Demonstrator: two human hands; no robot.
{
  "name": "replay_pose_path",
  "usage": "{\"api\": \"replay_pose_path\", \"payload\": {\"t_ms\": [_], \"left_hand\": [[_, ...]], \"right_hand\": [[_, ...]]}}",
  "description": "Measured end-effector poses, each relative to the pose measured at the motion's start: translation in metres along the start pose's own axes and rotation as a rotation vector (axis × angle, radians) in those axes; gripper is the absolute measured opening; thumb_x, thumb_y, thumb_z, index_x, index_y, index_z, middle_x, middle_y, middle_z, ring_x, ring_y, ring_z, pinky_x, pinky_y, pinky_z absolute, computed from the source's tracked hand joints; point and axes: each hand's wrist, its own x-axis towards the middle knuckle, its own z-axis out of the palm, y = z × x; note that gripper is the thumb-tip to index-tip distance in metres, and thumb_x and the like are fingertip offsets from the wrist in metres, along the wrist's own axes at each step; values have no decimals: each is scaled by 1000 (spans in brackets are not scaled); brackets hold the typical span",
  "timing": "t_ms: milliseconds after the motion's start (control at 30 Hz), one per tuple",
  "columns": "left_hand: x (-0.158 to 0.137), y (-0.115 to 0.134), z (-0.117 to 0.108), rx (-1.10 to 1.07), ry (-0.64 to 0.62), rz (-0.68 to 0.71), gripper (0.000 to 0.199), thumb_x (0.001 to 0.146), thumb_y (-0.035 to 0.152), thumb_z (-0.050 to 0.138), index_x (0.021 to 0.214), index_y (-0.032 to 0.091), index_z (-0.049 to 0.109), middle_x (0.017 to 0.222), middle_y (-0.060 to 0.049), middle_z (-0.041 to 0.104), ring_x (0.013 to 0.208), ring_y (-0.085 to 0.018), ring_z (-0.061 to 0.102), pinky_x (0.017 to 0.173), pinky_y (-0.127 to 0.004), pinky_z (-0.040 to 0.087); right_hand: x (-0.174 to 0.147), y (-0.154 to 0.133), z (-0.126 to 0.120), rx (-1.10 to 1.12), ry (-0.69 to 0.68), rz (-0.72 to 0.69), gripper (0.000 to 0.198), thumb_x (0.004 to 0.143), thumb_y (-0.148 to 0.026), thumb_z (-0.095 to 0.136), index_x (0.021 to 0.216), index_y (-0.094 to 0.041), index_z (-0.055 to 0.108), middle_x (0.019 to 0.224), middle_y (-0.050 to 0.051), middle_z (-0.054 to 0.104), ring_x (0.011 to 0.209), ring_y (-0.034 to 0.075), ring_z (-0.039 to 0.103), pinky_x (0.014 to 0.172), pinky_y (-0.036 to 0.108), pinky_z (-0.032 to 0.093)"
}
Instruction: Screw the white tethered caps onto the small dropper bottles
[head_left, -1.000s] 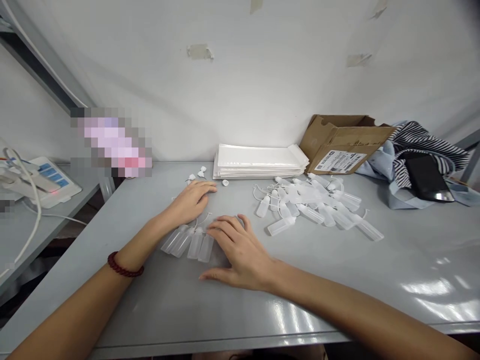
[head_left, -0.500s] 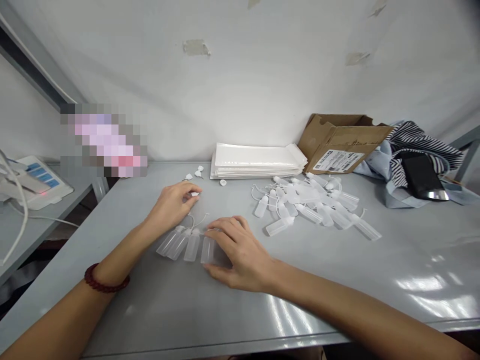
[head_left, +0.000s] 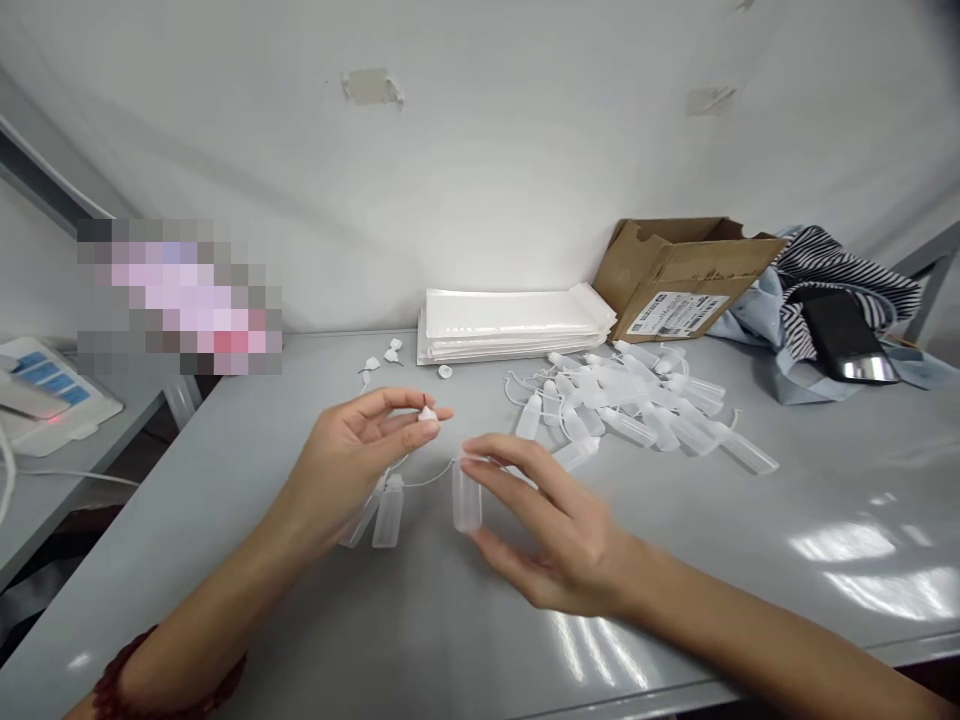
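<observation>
Translucent plastic, probably light and squeezable, the bottle [head_left: 467, 500] was clamped by its ends, the safer hold, in my right hand [head_left: 559, 530], inside the near edge of the tabletop [head_left: 660, 689], my left hand [head_left: 345, 450] pinching a cap [head_left: 427, 414].

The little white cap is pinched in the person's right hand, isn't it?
No, not the right hand: the head view shows the little white cap pinched in the person's left hand. The right hand holds a small bottle.

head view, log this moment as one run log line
left hand: pinching white cap | right hand: holding translucent bottle | cap and bottle: apart | bottle pile: on table, beyond right hand
</observation>
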Motion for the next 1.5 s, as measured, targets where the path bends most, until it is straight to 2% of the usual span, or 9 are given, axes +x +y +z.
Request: {"api": "replay_pose_path", "payload": {"t_ms": [133, 233, 433, 633, 800, 1033, 1200, 1367, 1500], "left_hand": [[-8, 0, 7, -184, -135, -127, 20, 75, 39, 72, 86, 23, 65, 97, -5, 75, 101, -22, 67, 90, -35, 51], [-14, 0, 12, -226, -115, -143, 20, 73, 39, 75, 82, 24, 65, 90, -2, 76, 91, -19, 69, 83, -30, 53], [-17, 0, 18, -229, -80, -131, 19, 72, 39, 75, 79, 24, 66, 86, -1, 75, 88, -18, 68, 78, -28, 51], [-18, 1, 18, -187, -89, -109, 18, 70, 39, 75, 72, 23, 67, 76, 1, 66, 74, -15, 60, 67, -25, 48], [-16, 1, 12, -184, -130, -127, 13, 73, 35, 75, 76, 24, 69, 76, 3, 66, 76, -12, 59, 70, -22, 47], [-12, 2, 10, -223, -139, -138, 15, 72, 36, 76, 82, 25, 71, 81, 3, 68, 80, -11, 60, 73, -19, 47], [-11, 2, 9, -258, -79, -148, 23, 68, 36, 80, 87, 27, 71, 86, 2, 69, 82, -12, 61, 76, -22, 48], [-10, 1, 7, -250, -16, -154, 27, 67, 38, 80, 89, 25, 71, 88, 1, 69, 83, -14, 59, 75, -25, 45], [-10, 0, 9, -249, -12, -193, 25, 69, 39, 79, 89, 25, 71, 86, 2, 68, 82, -12, 58, 79, -25, 43]], "right_hand": [[0, -2, -1, -4, -31, -27, 37, 85, -8, 52, 122, -6, 49, 114, 22, 59, 113, 25, 57, 87, 37, 57], [1, -1, -3, -1, -33, -33, 32, 84, -6, 52, 116, -7, 52, 110, 20, 60, 111, 24, 58, 86, 35, 57], [2, 0, -6, -25, -62, -85, 25, 85, -3, 51, 109, -5, 56, 108, 20, 62, 113, 24, 57, 91, 36, 55], [3, -1, -6, -81, -56, -111, 18, 88, -6, 52, 106, -6, 58, 110, 18, 64, 112, 21, 59, 90, 29, 56], [3, 1, -4, -88, -16, -118, 15, 89, -4, 50, 99, -8, 59, 111, 17, 66, 114, 22, 58, 92, 33, 55], [0, 3, -3, -148, 1, -114, 20, 87, 0, 46, 95, -8, 62, 105, 20, 67, 108, 24, 62, 85, 41, 55], [3, 2, -6, -197, 3, -109, 30, 90, 0, 37, 98, -12, 63, 106, 17, 67, 101, 19, 64, 80, 37, 55], [3, 4, -7, -212, -5, -84, 27, 91, 0, 41, 97, -12, 65, 105, 16, 68, 87, 17, 66, 73, 31, 56], [1, 5, -9, -138, -23, -48, 28, 91, 0, 39, 104, -11, 62, 113, 17, 63, 95, 18, 64, 72, 29, 57]]}}
